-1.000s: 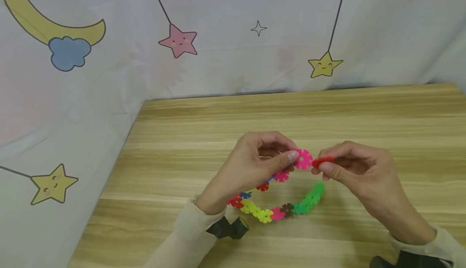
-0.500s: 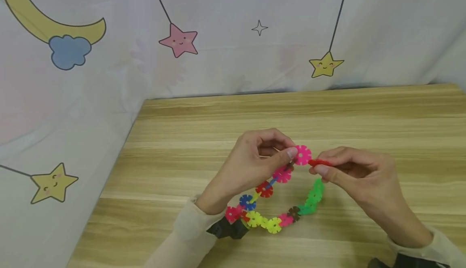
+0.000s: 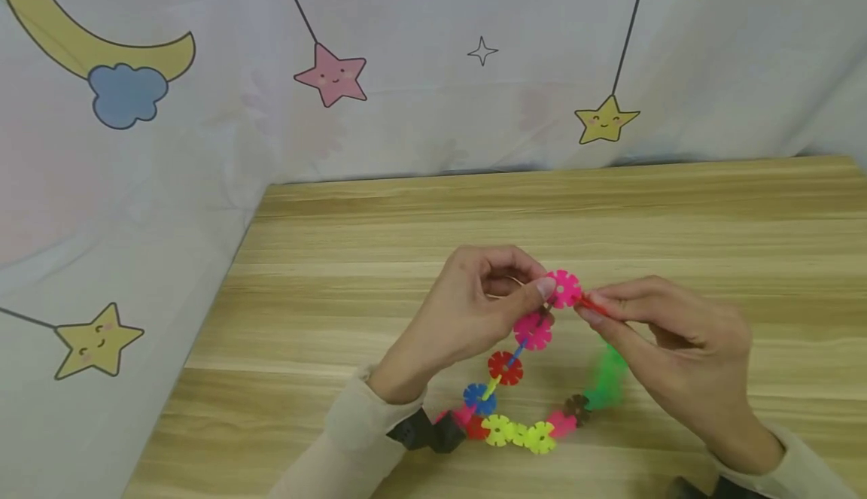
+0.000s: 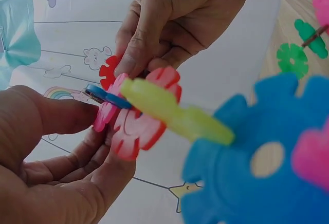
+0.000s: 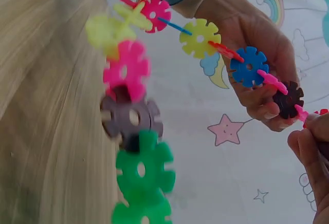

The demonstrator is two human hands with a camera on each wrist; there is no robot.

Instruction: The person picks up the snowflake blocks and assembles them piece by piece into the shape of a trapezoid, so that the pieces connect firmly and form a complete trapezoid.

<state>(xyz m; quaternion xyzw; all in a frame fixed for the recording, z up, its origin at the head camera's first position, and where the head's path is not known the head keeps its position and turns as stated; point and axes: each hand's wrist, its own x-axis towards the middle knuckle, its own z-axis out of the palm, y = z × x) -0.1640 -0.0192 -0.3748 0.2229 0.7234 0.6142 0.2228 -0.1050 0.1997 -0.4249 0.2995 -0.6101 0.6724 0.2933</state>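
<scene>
My left hand (image 3: pixel 467 303) pinches a pink notched snowflake disc (image 3: pixel 564 289) between thumb and fingers. From it hangs a curved chain of linked discs, among them a blue disc (image 3: pixel 479 399), a yellow disc (image 3: pixel 540 437) and, at the loose end, blurred green discs (image 3: pixel 606 382). My right hand (image 3: pixel 698 356) pinches a red disc (image 3: pixel 593 304), seen edge-on at the pink disc's right rim. Whether its slot is fully seated cannot be told. In the left wrist view this red disc (image 4: pixel 107 73) is partly covered by the right hand's thumb (image 4: pixel 134 54).
The wood-grain table (image 3: pixel 325 296) lies beneath the hands. Behind it hangs a pale cloth (image 3: pixel 420 123) printed with stars and a moon. A black wrist camera (image 3: pixel 423 433) on the left sleeve sits close to the chain's left bend.
The chain's lower part has swung right and toward me, its green end blurring beside the right hand. The right hand has shifted slightly right and down, still pinching the red disc against the pink one.
</scene>
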